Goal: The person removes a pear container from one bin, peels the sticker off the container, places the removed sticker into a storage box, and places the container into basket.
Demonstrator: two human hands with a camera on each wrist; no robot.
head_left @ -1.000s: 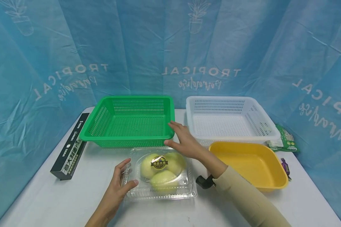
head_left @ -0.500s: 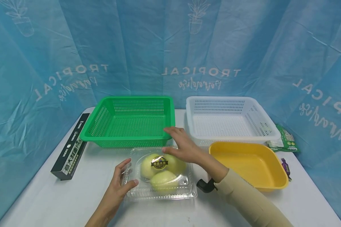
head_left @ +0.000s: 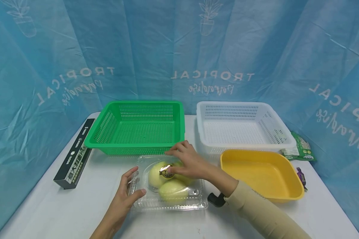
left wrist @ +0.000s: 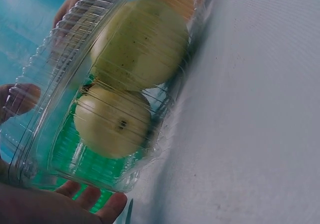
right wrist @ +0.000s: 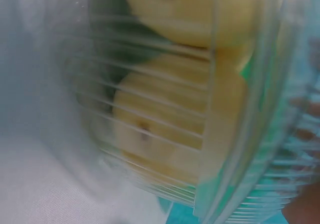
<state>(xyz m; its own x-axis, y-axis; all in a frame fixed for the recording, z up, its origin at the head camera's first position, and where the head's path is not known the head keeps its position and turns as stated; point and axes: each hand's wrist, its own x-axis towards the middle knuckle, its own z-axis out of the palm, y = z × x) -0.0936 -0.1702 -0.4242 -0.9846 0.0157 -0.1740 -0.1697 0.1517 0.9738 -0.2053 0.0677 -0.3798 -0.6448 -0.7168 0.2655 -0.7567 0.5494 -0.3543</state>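
Note:
A clear plastic clamshell box point(head_left: 198, 199) with several pale yellow-green fruits point(head_left: 173, 191) sits on the white table, a black-and-gold sticker point(head_left: 164, 172) on its lid. My left hand point(head_left: 119, 199) holds the box's left end, thumb over the lid and fingers along the side. In the left wrist view, the fingertips point(left wrist: 116, 206) show at the box's lower end. My right hand point(head_left: 189, 162) reaches over the lid's back right part, fingers spread and thumb overlapping the sticker. Blurred fingers point(right wrist: 305, 106) appear past the ridged lid edge in the right wrist view.
Behind the box stand a green basket point(head_left: 131, 146) and a white basket point(head_left: 245, 146). A yellow basin point(head_left: 261, 179) is at right, near a green packet point(head_left: 300, 147) and a purple wrapped item point(head_left: 301, 177). A long black pasta box point(head_left: 74, 156) lies at left.
My right hand has moved left and toward me, from beside the green basket's corner to over the lid and sticker. My left hand and the box have stayed in place.

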